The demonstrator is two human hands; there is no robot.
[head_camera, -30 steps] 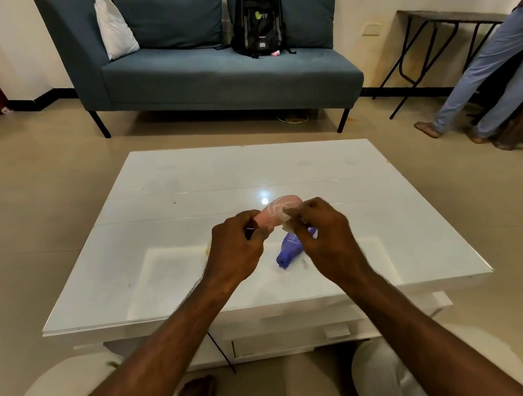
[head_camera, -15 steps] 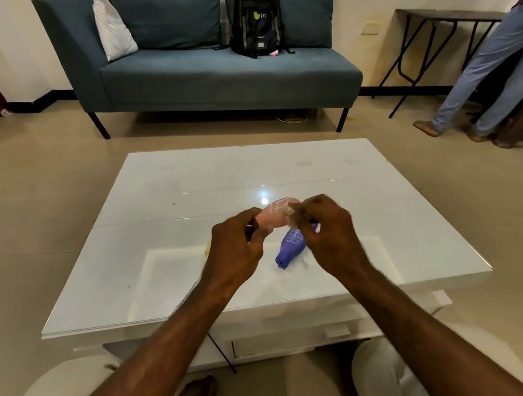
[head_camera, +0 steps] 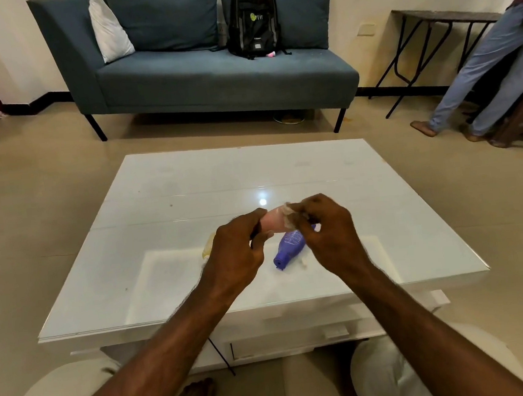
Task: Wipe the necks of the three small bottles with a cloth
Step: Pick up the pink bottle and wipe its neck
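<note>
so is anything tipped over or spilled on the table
The purple bottle lies on its side on the white table, cap end toward the camera, rather than standing. A small pale scrap sits beside its cap. No spill shows.

Pink bottle [head_camera: 273, 221] is held sideways, pale cloth [head_camera: 288, 217] at its end; purple bottle [head_camera: 291, 246] lies flat; yellow bottle [head_camera: 208, 247] mostly hidden.

Home living rm: sofa [head_camera: 209, 72] w/ cushions, low coffee table [head_camera: 188, 185], tiled floor.
</note>
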